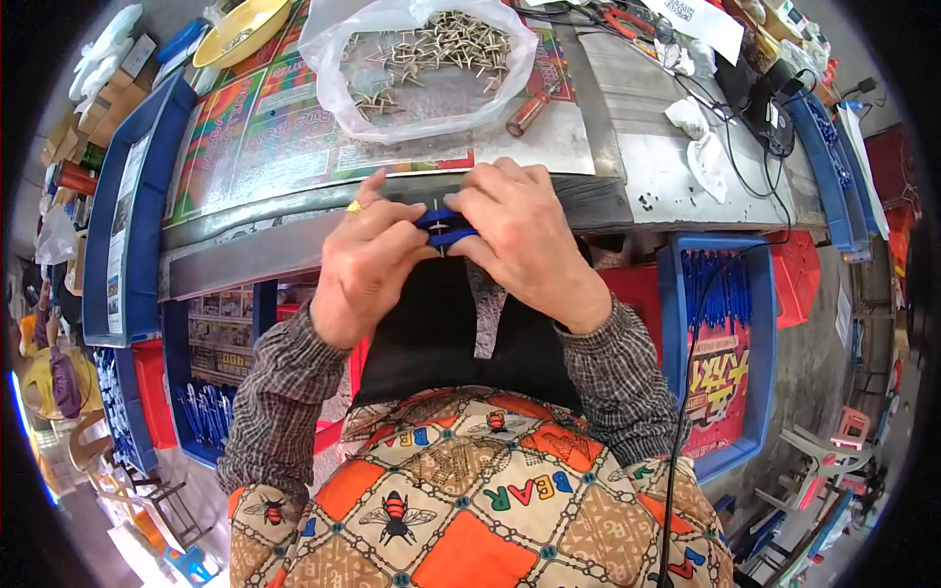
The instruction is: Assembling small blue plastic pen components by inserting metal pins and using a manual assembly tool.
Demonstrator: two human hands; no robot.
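In front of the bench edge, my two hands meet over a small blue part (451, 237) with a thin metal pin showing above and below it. My left hand (365, 263), wearing a yellow ring, pinches its left end between thumb and fingers. From the other side, my right hand (520, 235) grips the right end, thumb below and fingers above. Fingers cover much of the part, so its exact kind cannot be made out. Beyond my hands, a clear plastic bag (331, 71) lies spread on the bench, holding many small metal pin-like pieces (456, 51).
A red-handled screwdriver (527, 115) lies right of the bag. Farther right are red-handled pliers (627, 22), crumpled white plastic (704, 152) and black cables. A yellow bowl (272, 20) sits back left. Blue trays (670, 323) with blue rods (714, 284) flank my lap.
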